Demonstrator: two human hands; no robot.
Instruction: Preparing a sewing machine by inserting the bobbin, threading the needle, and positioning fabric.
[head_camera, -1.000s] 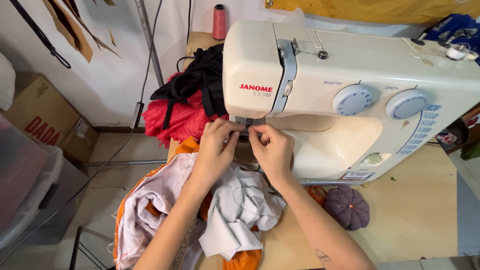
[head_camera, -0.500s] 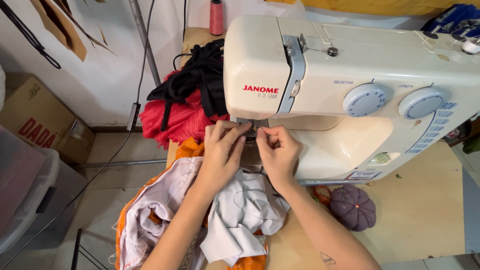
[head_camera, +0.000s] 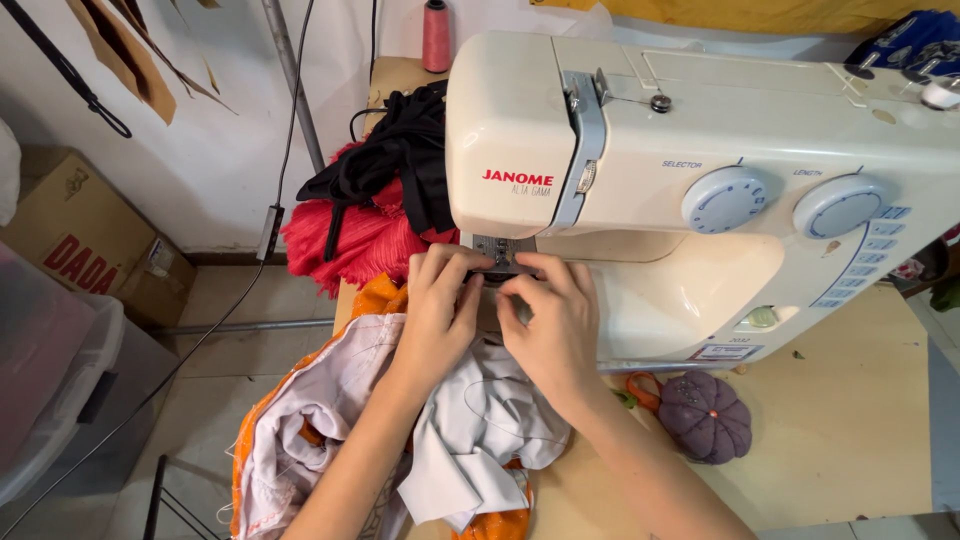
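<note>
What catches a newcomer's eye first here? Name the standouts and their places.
The big cream sewing machine fills the upper right. Under its needle end, the left hand and right hand meet close together over white and orange fabric bunched at the table's front edge. A bright red cloth under a black one lies left of the machine; a purple pumpkin-shaped pincushion sits right of the hands.

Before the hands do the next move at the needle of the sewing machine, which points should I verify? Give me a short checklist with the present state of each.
1. Both hands at the needle area: ok. Left hand and right hand meet under the head of the sewing machine.
2. Needle and thread in view: cannot tell, the fingers cover them.
3. Presser foot up or down: cannot tell, hidden.
4. Fabric under the hands: ok. White cloth lies bunched below the wrists, over orange fabric.
5. Pincushion within reach: ok. The purple pincushion sits on the table beside the machine.
</note>
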